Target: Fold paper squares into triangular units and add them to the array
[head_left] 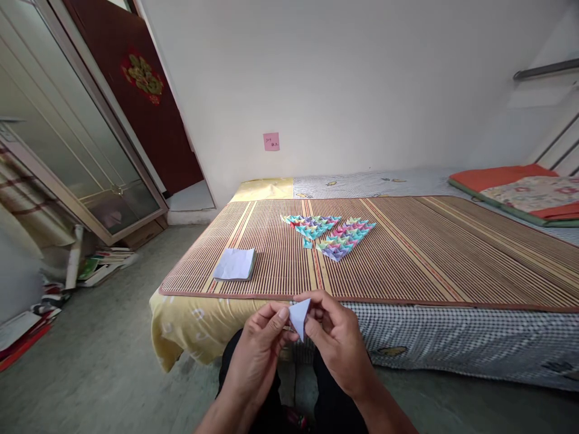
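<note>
A small folded piece of pale blue-lilac paper (298, 317), triangular in outline, is held between both hands in front of the bed's edge. My left hand (266, 331) pinches its left corner between thumb and fingers. On its right side, my right hand (332, 331) grips it, with the forefinger along the top corner and the thumb lower down. Beyond the hands, a stack of square paper sheets (234, 264) lies on the mat. Farther back sit two groups of folded colourful paper pieces (314, 225), (346, 238) in rows, with a single turquoise piece (307, 243) between them.
A striped bamboo mat (407, 265) covers the bed, over a checked sheet (452, 337) and a yellow cloth (190, 325). Folded orange bedding (493, 178) lies at the far right. A pink note (271, 141) sticks to the wall. Books (106, 258) lie on the floor at left.
</note>
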Motion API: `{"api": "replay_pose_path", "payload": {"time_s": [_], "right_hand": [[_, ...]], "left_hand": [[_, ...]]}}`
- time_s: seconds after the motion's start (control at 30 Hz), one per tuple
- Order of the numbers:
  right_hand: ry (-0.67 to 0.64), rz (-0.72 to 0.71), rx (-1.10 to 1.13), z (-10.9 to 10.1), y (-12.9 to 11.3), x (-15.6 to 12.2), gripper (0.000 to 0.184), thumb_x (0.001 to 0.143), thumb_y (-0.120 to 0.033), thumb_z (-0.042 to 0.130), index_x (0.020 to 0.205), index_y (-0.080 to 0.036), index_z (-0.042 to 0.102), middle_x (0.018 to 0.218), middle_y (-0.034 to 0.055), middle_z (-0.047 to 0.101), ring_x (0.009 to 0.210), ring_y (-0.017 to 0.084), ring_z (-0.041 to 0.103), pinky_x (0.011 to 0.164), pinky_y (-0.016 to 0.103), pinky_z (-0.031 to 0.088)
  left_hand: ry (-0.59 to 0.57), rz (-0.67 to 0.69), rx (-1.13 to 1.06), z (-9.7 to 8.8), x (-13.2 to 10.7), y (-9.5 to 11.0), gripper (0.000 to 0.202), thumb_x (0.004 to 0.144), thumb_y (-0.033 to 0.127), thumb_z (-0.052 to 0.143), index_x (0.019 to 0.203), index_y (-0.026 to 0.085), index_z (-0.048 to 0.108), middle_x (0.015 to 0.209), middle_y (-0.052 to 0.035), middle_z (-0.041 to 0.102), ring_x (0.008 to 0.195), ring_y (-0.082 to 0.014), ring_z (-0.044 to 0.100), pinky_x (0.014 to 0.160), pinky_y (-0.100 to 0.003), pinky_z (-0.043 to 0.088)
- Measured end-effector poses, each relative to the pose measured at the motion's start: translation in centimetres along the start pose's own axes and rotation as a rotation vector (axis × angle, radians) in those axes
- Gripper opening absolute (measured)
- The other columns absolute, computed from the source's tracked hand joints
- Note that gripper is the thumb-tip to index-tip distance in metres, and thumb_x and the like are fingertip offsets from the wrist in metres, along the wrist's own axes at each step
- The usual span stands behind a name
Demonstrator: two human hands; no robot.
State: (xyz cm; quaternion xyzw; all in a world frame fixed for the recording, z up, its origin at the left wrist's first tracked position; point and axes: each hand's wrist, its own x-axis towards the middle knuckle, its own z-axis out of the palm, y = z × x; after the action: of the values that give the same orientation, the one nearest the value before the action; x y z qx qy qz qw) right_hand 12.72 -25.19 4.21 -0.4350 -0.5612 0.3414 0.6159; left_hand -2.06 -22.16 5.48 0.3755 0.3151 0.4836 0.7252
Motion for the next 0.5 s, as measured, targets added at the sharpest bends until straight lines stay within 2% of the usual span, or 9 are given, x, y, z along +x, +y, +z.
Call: {"api": "replay_pose_path", "payload": {"time_s": [0.1, 0.2, 0.33, 0.5], "right_hand": [[0.117, -0.161, -0.122, 0.3, 0.0, 0.1, 0.018, 0.094, -0.014, 0.059, 0.1, -0.022, 0.073, 0.09, 0.0026, 0.069, 0.08, 0.017, 0.067, 0.072, 0.027, 0.055], [0.19, -0.274, -0.213, 0.5, 0.0, 0.2, 0.023, 0.095, -0.009, 0.058, 0.1, -0.024, 0.075, 0.09, 0.003, 0.07, 0.083, 0.018, 0.069, 0.072, 0.027, 0.055], [0.188, -0.351, -0.264, 0.7, -0.1, 0.3, 0.028, 0.096, -0.006, 0.058, 0.103, -0.025, 0.077, 0.091, 0.0027, 0.071, 0.083, 0.017, 0.07, 0.073, 0.027, 0.057], [0.119, -0.347, -0.213, 0.5, -0.2, 0.2, 0.027, 0.095, -0.007, 0.061, 0.103, -0.027, 0.078, 0.094, 0.003, 0.07, 0.087, 0.018, 0.072, 0.075, 0.026, 0.059]], "left_hand": [[0.012, 0.139, 0.139, 0.3, -0.6, -0.4, 0.031, 0.087, 0.038, 0.084, 0.101, 0.018, 0.067, 0.091, -0.004, 0.073, 0.081, -0.0148, 0.067, 0.071, -0.023, 0.058], [0.03, 0.247, 0.22, 0.7, -1.2, -0.8, 0.038, 0.083, 0.034, 0.088, 0.099, 0.023, 0.056, 0.093, -0.0015, 0.072, 0.087, -0.0164, 0.069, 0.078, -0.026, 0.057], [0.033, 0.32, 0.29, 1.0, -1.6, -1.2, 0.032, 0.087, 0.036, 0.083, 0.094, 0.023, 0.055, 0.091, -0.0003, 0.068, 0.085, -0.0151, 0.067, 0.079, -0.025, 0.055], [0.047, 0.337, 0.257, 0.7, -1.5, -1.1, 0.027, 0.091, 0.038, 0.079, 0.096, 0.024, 0.056, 0.09, -0.0001, 0.069, 0.079, -0.0146, 0.064, 0.074, -0.024, 0.054]]}}
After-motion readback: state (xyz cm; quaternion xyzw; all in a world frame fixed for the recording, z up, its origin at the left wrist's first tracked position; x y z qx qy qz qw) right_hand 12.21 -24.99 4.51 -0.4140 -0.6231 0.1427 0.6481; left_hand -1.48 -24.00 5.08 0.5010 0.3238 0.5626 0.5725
